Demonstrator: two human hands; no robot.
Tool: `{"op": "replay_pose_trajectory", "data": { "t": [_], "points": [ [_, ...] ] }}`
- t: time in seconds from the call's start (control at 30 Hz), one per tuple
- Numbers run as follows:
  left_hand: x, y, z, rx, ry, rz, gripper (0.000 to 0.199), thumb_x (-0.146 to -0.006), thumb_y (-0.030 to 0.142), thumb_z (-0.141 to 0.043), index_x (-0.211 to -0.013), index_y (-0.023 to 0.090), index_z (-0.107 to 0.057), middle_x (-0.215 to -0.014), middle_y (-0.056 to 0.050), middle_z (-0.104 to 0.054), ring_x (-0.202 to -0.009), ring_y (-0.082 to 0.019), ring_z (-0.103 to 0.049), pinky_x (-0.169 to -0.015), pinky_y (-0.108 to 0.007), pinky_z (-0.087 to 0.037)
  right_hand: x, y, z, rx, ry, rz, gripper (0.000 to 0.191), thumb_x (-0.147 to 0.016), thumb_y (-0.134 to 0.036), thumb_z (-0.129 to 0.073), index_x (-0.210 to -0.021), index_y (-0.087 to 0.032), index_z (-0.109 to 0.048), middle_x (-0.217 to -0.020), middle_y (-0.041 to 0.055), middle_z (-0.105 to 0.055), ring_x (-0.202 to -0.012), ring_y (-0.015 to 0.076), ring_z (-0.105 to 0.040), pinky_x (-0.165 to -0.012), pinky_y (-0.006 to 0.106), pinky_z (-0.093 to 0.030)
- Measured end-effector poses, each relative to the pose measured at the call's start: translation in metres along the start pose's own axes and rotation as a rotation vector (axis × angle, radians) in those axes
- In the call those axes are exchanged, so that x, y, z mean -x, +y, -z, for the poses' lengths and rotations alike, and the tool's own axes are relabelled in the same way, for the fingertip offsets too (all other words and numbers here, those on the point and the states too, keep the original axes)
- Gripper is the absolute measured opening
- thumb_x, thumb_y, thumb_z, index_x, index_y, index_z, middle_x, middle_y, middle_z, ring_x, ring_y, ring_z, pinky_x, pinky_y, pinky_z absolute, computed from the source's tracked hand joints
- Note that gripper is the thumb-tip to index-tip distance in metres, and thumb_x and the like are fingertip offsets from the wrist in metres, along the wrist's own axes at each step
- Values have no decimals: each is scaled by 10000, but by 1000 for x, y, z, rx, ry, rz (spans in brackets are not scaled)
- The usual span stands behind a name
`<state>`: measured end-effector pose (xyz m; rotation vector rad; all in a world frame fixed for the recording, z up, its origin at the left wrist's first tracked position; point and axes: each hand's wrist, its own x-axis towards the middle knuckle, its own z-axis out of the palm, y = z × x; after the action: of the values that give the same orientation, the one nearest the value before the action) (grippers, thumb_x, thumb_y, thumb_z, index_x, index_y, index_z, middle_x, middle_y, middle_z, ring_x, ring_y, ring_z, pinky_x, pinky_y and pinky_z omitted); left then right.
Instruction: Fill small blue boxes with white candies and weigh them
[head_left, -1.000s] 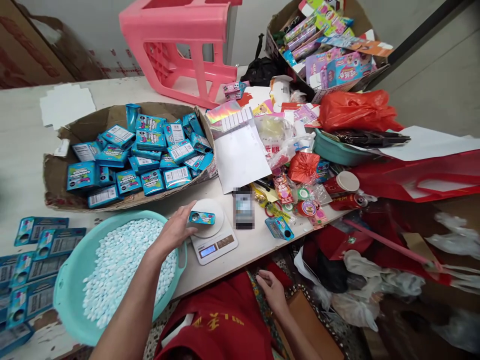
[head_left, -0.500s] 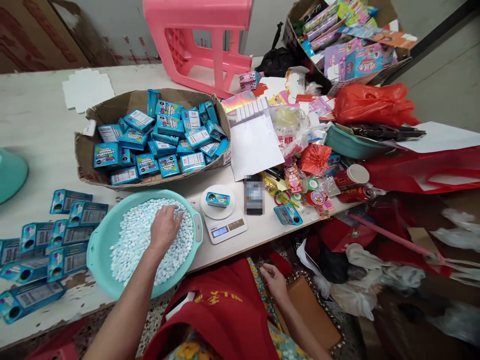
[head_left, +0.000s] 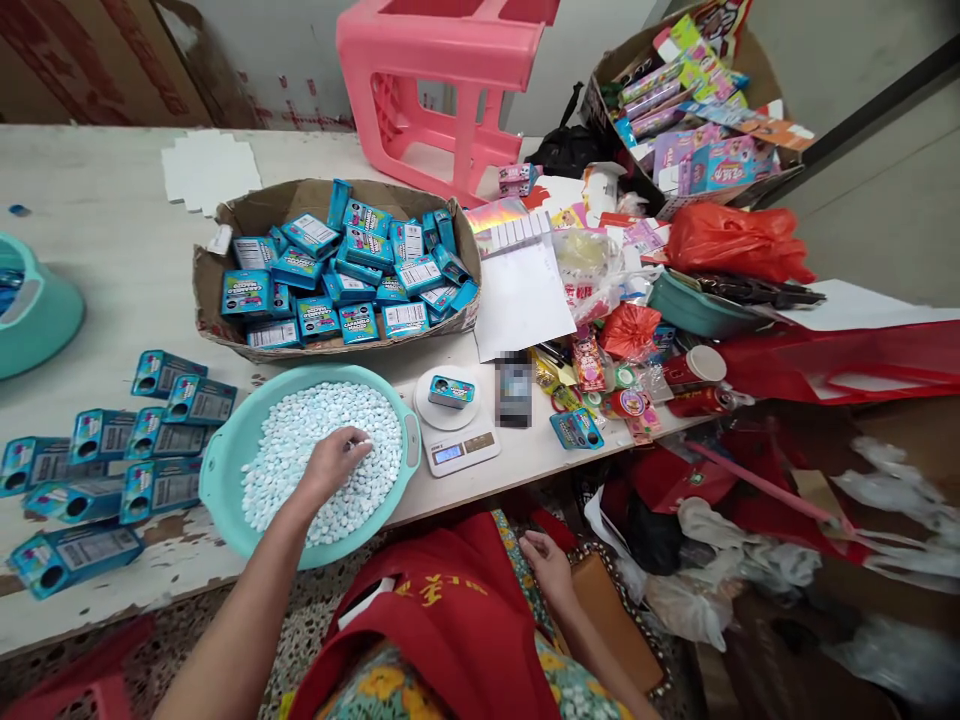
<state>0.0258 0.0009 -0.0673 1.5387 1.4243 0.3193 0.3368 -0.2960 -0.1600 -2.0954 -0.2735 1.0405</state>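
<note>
My left hand (head_left: 336, 462) is over the white candies (head_left: 300, 430) in the turquoise basin (head_left: 225, 500), its fingers pinched on a candy at their tips. To the basin's right, a small blue box (head_left: 451, 391) lies on the round plate of a white scale (head_left: 465, 450) with a lit display. My right hand (head_left: 546, 562) rests by my lap, beside the red apron (head_left: 427, 610), fingers loosely curled and apart, holding nothing. Several blue boxes with round holes (head_left: 161, 490) lie left of the basin.
A cardboard box (head_left: 217, 320) full of blue boxes stands behind the basin. A phone-like item (head_left: 514, 390), blurred out, lies right of the scale. Farther right are packets, bags and a cup (head_left: 705, 364). A pink stool (head_left: 442, 50) stands at the back; another basin (head_left: 52, 320) is far left.
The view has shifted, with table items displaced mostly rightward in the picture. My left hand's fingers have come up from among the candies and closed together. My right hand stays by my lap.
</note>
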Motion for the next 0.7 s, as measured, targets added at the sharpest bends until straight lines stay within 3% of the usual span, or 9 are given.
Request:
{"op": "replay_pose_trajectory", "data": {
  "t": [0.1, 0.17, 0.23, 0.3, 0.37, 0.47, 0.6, 0.7],
  "points": [
    [9, 3, 9, 617, 66, 192, 300, -654, 385, -707, -820, 163, -592, -732, -8, -559, -616, -123, -506, -534, -226, -389, -11, -3, 3, 26, -34, 9, 443, -518, -512, -728, -784, -161, -687, -792, 104, -724, -766, 272, -673, -679, 371, -534],
    [14, 7, 13, 942, 75, 239, 291, -652, 327, -709, -857, 166, -579, -747, -2, -546, -580, -91, -474, -467, -186, -339, -23, -4, 4, 45, -55, 16, 455, -514, -510, -725, -796, -155, -684, -801, 110, -723, -785, 279, -672, -675, 371, -532],
    [17, 12, 15, 1126, 81, 261, 243, -683, 298, -667, -865, 169, -572, -745, -9, -539, -561, -80, -453, -418, -165, -291, -35, -7, 3, 60, -79, 24, 464, -518, -513, -717, -804, -148, -684, -811, 117, -724, -800, 283, -672, -676, 372, -530],
    [17, 15, 13, 1162, 134, 309, 205, -699, 309, -640, -814, 158, -563, -690, -10, -515, -530, -78, -428, -390, -163, -266, -48, -10, 2, 70, -105, 38, 467, -531, -513, -708, -815, -144, -686, -816, 121, -725, -810, 282, -673, -685, 370, -529],
    [17, 16, 9, 1038, 243, 359, 225, -699, 348, -642, -767, 151, -556, -649, -4, -493, -513, -80, -418, -397, -173, -289, -59, -15, 2, 72, -127, 57, 464, -537, -511, -704, -818, -143, -690, -832, 122, -726, -824, 278, -674, -711, 366, -528],
    [18, 11, 4, 619, 380, 386, 286, -698, 429, -634, -757, 155, -577, -684, -23, -536, -597, -126, -500, -494, -219, -401, -76, -22, 4, 65, -153, 83, 457, -546, -508, -695, -817, -141, -693, -864, 127, -726, -840, 276, -676, -746, 363, -526],
    [21, 10, 2, -85, 359, 235, 293, -719, 414, -583, -904, 194, -640, -1000, -85, -632, -967, -273, -571, -786, -358, -463, -94, -26, 12, 53, -183, 106, 411, -570, -487, -679, -796, -144, -683, -855, 139, -721, -842, 291, -673, -769, 383, -523],
    [17, 32, -6, -378, 399, 109, 354, -759, 392, -523, -1029, 188, -625, -1119, -115, -605, -1083, -314, -533, -897, -429, -422, -99, -25, 21, 44, -215, 120, 371, -586, -462, -685, -791, -153, -676, -839, 133, -716, -830, 294, -672, -784, 397, -521]
  ]
}}
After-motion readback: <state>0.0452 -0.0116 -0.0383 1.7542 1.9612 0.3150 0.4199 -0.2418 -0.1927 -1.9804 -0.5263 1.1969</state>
